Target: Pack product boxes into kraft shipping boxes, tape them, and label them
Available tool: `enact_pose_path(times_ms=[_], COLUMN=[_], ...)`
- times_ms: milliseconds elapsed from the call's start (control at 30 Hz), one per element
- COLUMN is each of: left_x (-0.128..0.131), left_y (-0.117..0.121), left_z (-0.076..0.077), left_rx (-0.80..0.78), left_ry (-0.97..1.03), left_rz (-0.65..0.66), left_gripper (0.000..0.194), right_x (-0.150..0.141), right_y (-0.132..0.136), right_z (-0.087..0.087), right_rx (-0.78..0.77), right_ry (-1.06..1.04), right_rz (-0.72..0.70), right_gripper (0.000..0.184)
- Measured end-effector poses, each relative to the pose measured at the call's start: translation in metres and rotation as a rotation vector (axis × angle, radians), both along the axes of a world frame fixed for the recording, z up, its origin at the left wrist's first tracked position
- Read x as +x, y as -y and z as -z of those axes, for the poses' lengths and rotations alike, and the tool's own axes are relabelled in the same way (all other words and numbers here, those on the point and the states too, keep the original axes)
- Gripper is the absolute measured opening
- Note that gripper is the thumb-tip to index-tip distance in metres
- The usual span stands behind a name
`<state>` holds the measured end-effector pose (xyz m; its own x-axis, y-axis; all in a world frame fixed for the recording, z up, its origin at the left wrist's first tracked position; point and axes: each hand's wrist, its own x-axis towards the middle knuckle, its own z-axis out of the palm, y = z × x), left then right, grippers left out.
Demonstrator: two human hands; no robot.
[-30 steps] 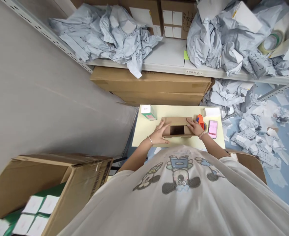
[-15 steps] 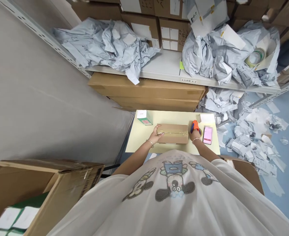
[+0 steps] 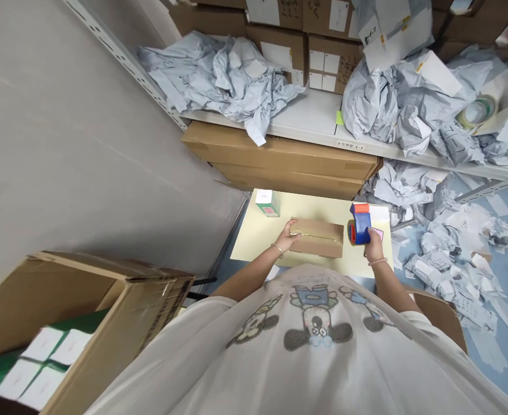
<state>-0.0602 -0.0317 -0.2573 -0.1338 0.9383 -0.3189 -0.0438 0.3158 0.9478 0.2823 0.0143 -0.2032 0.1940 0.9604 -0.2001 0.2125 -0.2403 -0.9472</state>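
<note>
My left hand [image 3: 287,236] rests on the left end of a closed brown cardboard box [image 3: 318,238], which lies flat on a pale yellow table [image 3: 258,242]. A shiny strip of packing tape runs along the box's top seam. My right hand [image 3: 374,245] grips a blue and red tape dispenser [image 3: 360,223] with a tape roll, holding it just right of the box. A pink phone [image 3: 377,233] lies mostly hidden beneath the dispenser.
A small green and white box [image 3: 268,203] and white paper [image 3: 380,214] sit on the table. Stacked cartons and a shelf [image 3: 314,124] piled with crumpled blue-grey paper stand beyond it. Paper scraps litter the floor. An open carton [image 3: 119,305] of boxes stands lower left.
My right hand has raised the tape dispenser from the table. The box stays under my left hand, and the whole view has shifted as my head moved.
</note>
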Motion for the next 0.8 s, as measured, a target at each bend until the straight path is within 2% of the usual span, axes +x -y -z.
enact_pose_path(times_ms=[100, 200, 233, 300, 367, 467, 600, 800], left_x=[0.007, 0.010, 0.009, 0.005, 0.000, -0.002, 0.008, 0.017], left_y=[0.002, 0.000, -0.001, -0.003, -0.003, -0.002, 0.002, 0.008], left_z=[-0.003, -0.007, -0.008, -0.013, -0.020, -0.033, -0.052, -0.072], left_rx=[0.025, 0.041, 0.049, 0.045, 0.036, 0.033, -0.043, -0.124], left_ry=[-0.084, -0.084, -0.076, -0.074, -0.101, -0.108, 0.009, 0.131], left_rz=[0.054, 0.095, 0.093, 0.035, -0.089, -0.224, -0.171, -0.217], left_gripper=[0.066, 0.072, 0.069, 0.051, 0.036, 0.041, 0.047, 0.050], right_x=[-0.028, -0.068, -0.080, -0.097, -0.106, -0.107, -0.106, -0.109], right_y=[-0.006, -0.014, -0.016, -0.019, -0.021, -0.022, -0.019, -0.016], right_z=[-0.022, -0.037, -0.040, -0.044, -0.046, -0.048, -0.053, -0.058], right_rx=[-0.012, -0.031, -0.032, -0.018, 0.019, 0.064, 0.089, 0.105], right_ry=[-0.041, 0.008, 0.062, 0.194, 0.307, 0.393, 0.449, 0.486], right_rz=[-0.179, -0.458, -0.544, -0.659, -0.716, -0.769, -0.792, -0.795], right_gripper=[0.054, 0.069, 0.072, 0.076, 0.077, 0.077, 0.077, 0.078])
